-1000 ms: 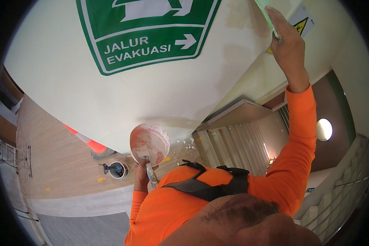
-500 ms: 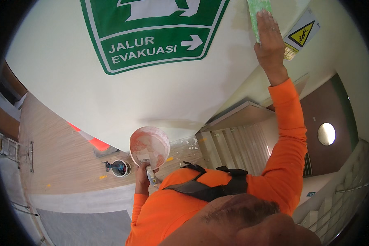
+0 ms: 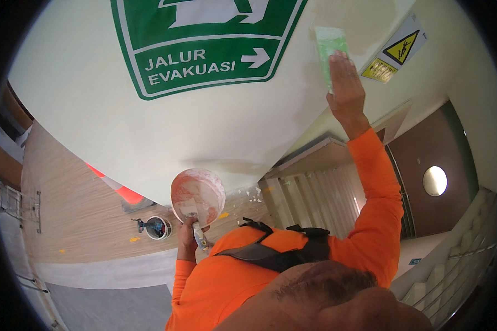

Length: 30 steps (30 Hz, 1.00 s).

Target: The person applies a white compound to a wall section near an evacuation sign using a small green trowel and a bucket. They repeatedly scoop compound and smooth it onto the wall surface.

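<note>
Right of the sign [image 3: 210, 47], the right hand [image 3: 347, 85] holds the green blade [image 3: 330, 47], fingers flat along it. Over the last second both come down from the view's top edge; the blade's far end now shows, suggesting a downward stroke on the wall [image 3: 204, 132]. Hands well apart: left hand [image 3: 188, 237] grips the bucket [image 3: 199, 179], scraper [image 3: 199, 234] handle beside it. Left fingertips, right thumb hidden. Blade contact unclear; sign's top cut off.

Working remotely, I saw a light-green putty spreader [image 3: 330, 44] streaked white, a bucket [image 3: 212, 187] mottled pink and off-white, a plain orange sleeve [image 3: 376, 182], a white-bordered green wall sign [image 3: 199, 66] and an orange-and-white banded traffic cone [image 3: 115, 186].
</note>
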Each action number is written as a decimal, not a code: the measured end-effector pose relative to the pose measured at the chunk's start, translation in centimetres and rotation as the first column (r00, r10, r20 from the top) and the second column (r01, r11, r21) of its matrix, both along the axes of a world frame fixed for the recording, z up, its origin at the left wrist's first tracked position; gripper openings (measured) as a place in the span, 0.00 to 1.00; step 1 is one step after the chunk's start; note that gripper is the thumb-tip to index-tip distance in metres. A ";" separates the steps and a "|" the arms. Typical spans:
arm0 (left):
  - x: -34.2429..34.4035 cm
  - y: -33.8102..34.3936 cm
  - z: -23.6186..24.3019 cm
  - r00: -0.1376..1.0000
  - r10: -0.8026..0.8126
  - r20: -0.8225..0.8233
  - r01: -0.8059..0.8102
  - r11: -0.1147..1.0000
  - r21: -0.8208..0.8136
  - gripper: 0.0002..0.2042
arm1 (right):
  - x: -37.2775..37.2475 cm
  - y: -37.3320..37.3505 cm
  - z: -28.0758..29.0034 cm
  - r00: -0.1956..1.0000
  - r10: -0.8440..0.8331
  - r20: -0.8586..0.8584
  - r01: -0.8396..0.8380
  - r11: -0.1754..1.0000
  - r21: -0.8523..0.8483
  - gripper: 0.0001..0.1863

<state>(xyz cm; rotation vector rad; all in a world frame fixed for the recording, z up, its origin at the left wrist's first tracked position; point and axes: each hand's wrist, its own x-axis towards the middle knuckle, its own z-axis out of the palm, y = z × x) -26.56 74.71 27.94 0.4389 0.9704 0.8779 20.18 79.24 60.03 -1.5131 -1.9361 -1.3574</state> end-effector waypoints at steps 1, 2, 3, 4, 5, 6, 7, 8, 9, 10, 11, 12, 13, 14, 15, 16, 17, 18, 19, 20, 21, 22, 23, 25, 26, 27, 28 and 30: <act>-0.1 -0.2 0.2 1.000 0.002 -0.006 -0.002 1.000 -0.006 0.23 | -0.1 -0.4 1.0 1.000 0.022 -0.009 -0.021 0.999 0.045 0.41; -0.1 -0.3 0.3 1.000 0.005 -0.012 -0.005 1.000 -0.013 0.23 | -0.4 -0.8 2.5 0.999 0.044 -0.018 -0.042 0.995 0.090 0.42; 0.1 -0.4 0.4 1.000 -0.005 -0.007 0.005 1.000 -0.008 0.22 | -0.8 -1.1 4.2 0.998 0.065 -0.023 -0.061 0.989 0.134 0.43; 0.3 -0.5 0.5 1.000 -0.012 -0.005 0.012 1.000 -0.003 0.22 | -1.1 -1.2 5.8 0.997 0.074 -0.025 -0.070 0.987 0.143 0.43; 0.4 -0.7 0.6 1.000 -0.014 -0.004 0.014 1.000 0.001 0.22 | -1.4 -1.0 7.5 0.996 0.089 -0.029 -0.084 0.985 0.150 0.43; 0.6 -0.8 0.5 1.000 -0.006 0.005 0.006 1.000 0.000 0.22 | -1.8 -1.1 9.2 0.995 0.100 -0.030 -0.094 0.983 0.158 0.43; 0.8 -0.9 0.4 1.000 0.005 0.012 -0.004 1.000 -0.003 0.22 | -2.5 -1.3 10.6 0.996 0.090 -0.019 -0.086 0.985 0.148 0.37; 0.8 -1.1 0.3 1.000 0.016 0.019 -0.016 1.000 -0.005 0.21 | -3.3 -1.5 11.9 0.997 0.082 -0.008 -0.080 0.987 0.139 0.31; 0.9 -0.9 0.1 1.000 -0.006 0.020 0.006 1.000 0.003 0.22 | -3.8 -1.9 12.9 0.998 0.059 0.006 -0.059 0.990 0.131 0.26; 0.9 -0.7 -0.1 0.999 -0.027 0.021 0.027 1.000 0.010 0.23 | -4.0 -2.2 13.4 0.998 0.055 -0.005 -0.054 0.992 0.115 0.26; 1.0 -0.5 -0.3 0.999 -0.048 0.022 0.048 0.999 0.017 0.25 | -4.1 -2.4 13.7 0.999 0.051 -0.017 -0.049 0.994 0.099 0.25; 0.9 -0.4 -0.8 0.999 -0.051 0.015 0.050 0.999 0.017 0.25 | -4.2 -2.3 13.8 0.998 0.056 -0.031 -0.054 0.995 0.082 0.25; 0.9 -0.3 -1.3 0.999 -0.054 0.008 0.054 0.998 0.018 0.25 | -4.2 -2.2 13.7 0.998 0.053 -0.040 -0.050 0.997 0.065 0.25; 0.9 -0.2 -1.7 0.998 -0.058 0.002 0.058 0.998 0.018 0.25 | -4.2 -2.1 13.6 0.998 0.048 -0.048 -0.045 0.998 0.048 0.25; 0.9 -0.1 -1.7 0.998 -0.060 -0.001 0.060 0.998 0.020 0.25 | -4.3 -1.9 13.4 0.997 0.043 -0.058 -0.042 0.999 0.031 0.25; 1.0 0.0 -1.6 0.998 -0.063 -0.003 0.063 0.998 0.022 0.26 | -4.5 -1.9 13.3 0.996 0.041 -0.074 -0.040 0.999 0.019 0.25; 1.0 0.1 -1.5 0.998 -0.067 -0.005 0.067 0.997 0.024 0.26 | -4.8 -1.9 13.1 0.995 0.037 -0.089 -0.037 0.999 0.008 0.25; 1.0 0.1 -1.4 0.998 -0.061 -0.013 0.062 0.998 0.021 0.26 | -4.9 -1.7 12.9 0.993 0.041 -0.107 -0.041 0.999 -0.004 0.25; 1.0 0.1 -1.4 0.998 -0.056 -0.021 0.056 0.998 0.019 0.26 | -4.5 -1.3 12.4 0.992 0.041 -0.119 -0.043 0.999 -0.014 0.29; 1.0 0.1 -1.4 0.998 -0.050 -0.029 0.051 0.999 0.016 0.26 | -3.6 -0.8 11.4 0.991 0.040 -0.131 -0.044 0.999 -0.025 0.34; 1.1 0.3 -1.3 0.999 -0.051 -0.019 0.051 0.998 0.026 0.26 | -3.1 -0.6 10.7 0.990 0.034 -0.140 -0.039 0.999 -0.032 0.39; 1.2 0.5 -1.2 0.999 -0.051 -0.010 0.051 0.998 0.036 0.26 | -3.0 -0.5 10.3 0.990 0.038 -0.133 -0.042 0.999 -0.026 0.39; 1.3 0.6 -1.1 0.999 -0.050 0.000 0.050 0.998 0.046 0.26 | -3.1 -0.3 10.0 0.991 0.044 -0.126 -0.047 0.999 -0.020 0.40; 1.4 0.7 -1.0 0.998 -0.064 -0.003 0.064 0.997 0.044 0.27 | -2.9 -0.4 9.4 0.994 0.049 -0.101 -0.052 0.998 -0.029 0.40; 1.5 0.8 -1.0 0.997 -0.071 -0.004 0.071 0.997 0.043 0.27 | -2.7 -0.6 9.0 0.995 0.053 -0.084 -0.057 0.997 -0.044 0.41; 1.5 0.7 -0.8 0.997 -0.072 -0.005 0.073 0.996 0.046 0.27 | -2.5 -0.6 8.7 0.996 0.060 -0.067 -0.064 0.996 -0.060 0.42; 1.5 0.7 -0.5 0.997 -0.074 -0.006 0.074 0.996 0.049 0.27 | -2.5 -0.7 8.2 0.996 0.045 -0.081 -0.051 0.995 -0.082 0.41; 1.5 0.5 -0.4 0.997 -0.071 0.001 0.071 0.997 0.041 0.26 | -3.1 -1.4 7.4 0.994 0.016 -0.108 -0.030 0.992 -0.125 0.39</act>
